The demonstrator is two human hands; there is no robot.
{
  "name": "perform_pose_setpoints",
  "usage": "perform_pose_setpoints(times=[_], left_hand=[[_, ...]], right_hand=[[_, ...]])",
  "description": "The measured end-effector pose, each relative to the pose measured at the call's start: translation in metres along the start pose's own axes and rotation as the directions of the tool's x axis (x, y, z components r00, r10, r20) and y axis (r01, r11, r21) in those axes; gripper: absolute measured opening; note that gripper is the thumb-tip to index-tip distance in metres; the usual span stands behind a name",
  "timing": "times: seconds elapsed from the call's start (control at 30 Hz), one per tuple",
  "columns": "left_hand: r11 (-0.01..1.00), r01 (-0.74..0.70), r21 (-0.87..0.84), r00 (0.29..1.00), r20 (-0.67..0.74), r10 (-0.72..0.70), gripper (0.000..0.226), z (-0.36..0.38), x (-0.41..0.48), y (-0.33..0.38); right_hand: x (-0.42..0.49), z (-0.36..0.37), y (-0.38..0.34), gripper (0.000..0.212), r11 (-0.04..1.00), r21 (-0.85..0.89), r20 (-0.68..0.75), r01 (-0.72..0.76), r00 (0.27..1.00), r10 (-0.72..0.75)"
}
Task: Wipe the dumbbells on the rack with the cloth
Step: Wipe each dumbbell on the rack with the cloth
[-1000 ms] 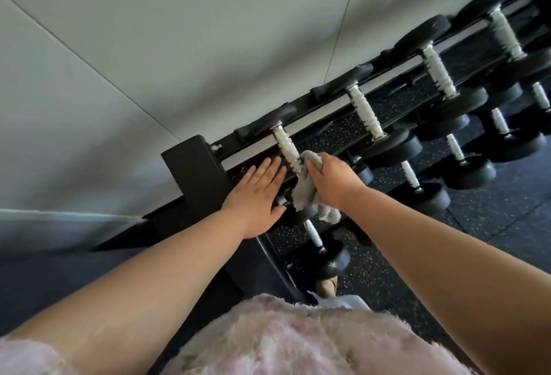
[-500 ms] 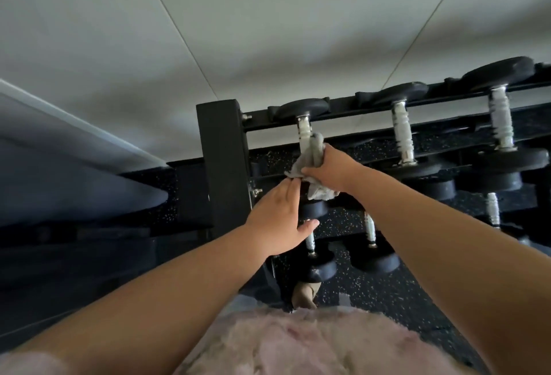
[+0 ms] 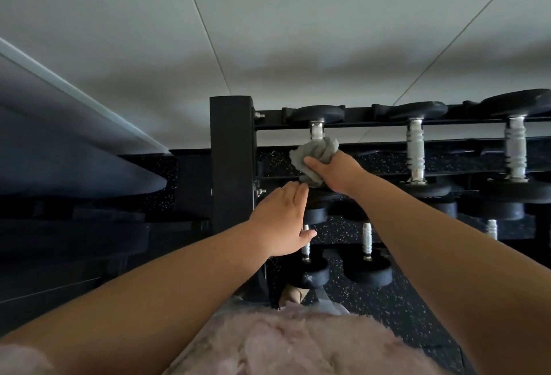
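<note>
The right hand (image 3: 335, 170) grips a bunched grey cloth (image 3: 316, 155), fingers curled round it and the thumb pressed across its front, and holds the wad against the handle of the leftmost dumbbell (image 3: 316, 131) on the top tier of the rack (image 3: 232, 160). The left hand (image 3: 281, 219) holds nothing: its fingers lie straight and together, tips at the rack rail just below the cloth, seemingly as a brace.

The cloth looks soft and light, so it should mould itself round the ribbed metal handle, and a fistful like this one gives pressure without slipping (a loose corner hangs to the left of the thumb, free to snag). The dumbbell is rigid and probably heavy enough to stay put on its rails under rubbing, so I judge it needs no lifting. If it must be steadied, the black end weight is the place to press.

Relative to the grip, the dumbbell runs away from the person: its far weight sits above the cloth, only a short stretch of bare handle shows between them, and the near part is hidden behind the right hand. The next dumbbell (image 3: 415, 148) lies to the right, well apart from the cloth
</note>
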State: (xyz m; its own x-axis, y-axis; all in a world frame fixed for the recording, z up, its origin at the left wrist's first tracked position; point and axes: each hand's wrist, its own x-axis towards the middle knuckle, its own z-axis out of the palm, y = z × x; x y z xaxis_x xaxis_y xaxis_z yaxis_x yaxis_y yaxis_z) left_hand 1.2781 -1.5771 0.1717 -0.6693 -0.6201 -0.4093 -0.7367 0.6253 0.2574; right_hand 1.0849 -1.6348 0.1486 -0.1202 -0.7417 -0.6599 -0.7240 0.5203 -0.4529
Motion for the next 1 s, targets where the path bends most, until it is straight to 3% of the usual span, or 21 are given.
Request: perform_pose_setpoints(times=[0.1,0.23,0.37,0.57,0.67,0.77,0.87,0.93,1.0], left_hand=[[0.991,-0.027,0.134,0.999,0.044,0.022,0.105,0.003,-0.001,-0.004],[0.978,-0.057,0.203,0.998,0.034,0.051,0.106,0.005,-0.006,0.001],[0.981,-0.055,0.184,0.997,0.061,0.045,0.105,0.007,-0.008,0.009],[0.968,-0.070,0.242,0.993,0.114,0.043,0.102,-0.006,0.001,0.012],[0.960,-0.102,0.260,0.994,0.066,0.088,0.100,-0.012,0.011,0.020],[0.952,-0.139,0.272,0.990,0.071,0.124,0.100,-0.013,0.025,0.029],[0.956,-0.128,0.264,0.982,0.167,0.086,0.107,-0.010,0.034,0.034],[0.957,-0.127,0.259,0.980,0.182,0.080,0.109,-0.009,0.036,0.034],[0.967,-0.150,0.205,0.982,0.145,0.122,0.104,-0.013,0.039,0.032]], right_hand=[[0.001,-0.015,-0.010,0.059,0.998,-0.029,-0.016,0.051,0.999,-0.051],[0.020,-0.028,-0.035,0.060,0.978,0.204,-0.233,0.050,0.972,-0.001],[0.013,-0.017,-0.032,0.059,0.967,0.245,-0.210,0.076,0.978,-0.023],[-0.006,-0.022,0.007,0.063,0.995,-0.088,0.061,0.054,0.997,-0.048],[-0.005,-0.040,-0.005,0.062,0.993,-0.114,0.023,0.026,0.999,-0.024],[0.004,-0.051,-0.024,0.052,0.994,0.105,-0.071,-0.022,0.997,0.029],[0.003,-0.042,-0.018,0.061,0.883,0.465,-0.094,-0.061,0.989,0.118],[-0.002,-0.034,-0.005,0.063,0.870,0.494,-0.184,-0.008,0.976,0.114],[-0.009,-0.040,0.004,0.058,0.909,0.411,-0.276,0.069,0.960,0.052]])
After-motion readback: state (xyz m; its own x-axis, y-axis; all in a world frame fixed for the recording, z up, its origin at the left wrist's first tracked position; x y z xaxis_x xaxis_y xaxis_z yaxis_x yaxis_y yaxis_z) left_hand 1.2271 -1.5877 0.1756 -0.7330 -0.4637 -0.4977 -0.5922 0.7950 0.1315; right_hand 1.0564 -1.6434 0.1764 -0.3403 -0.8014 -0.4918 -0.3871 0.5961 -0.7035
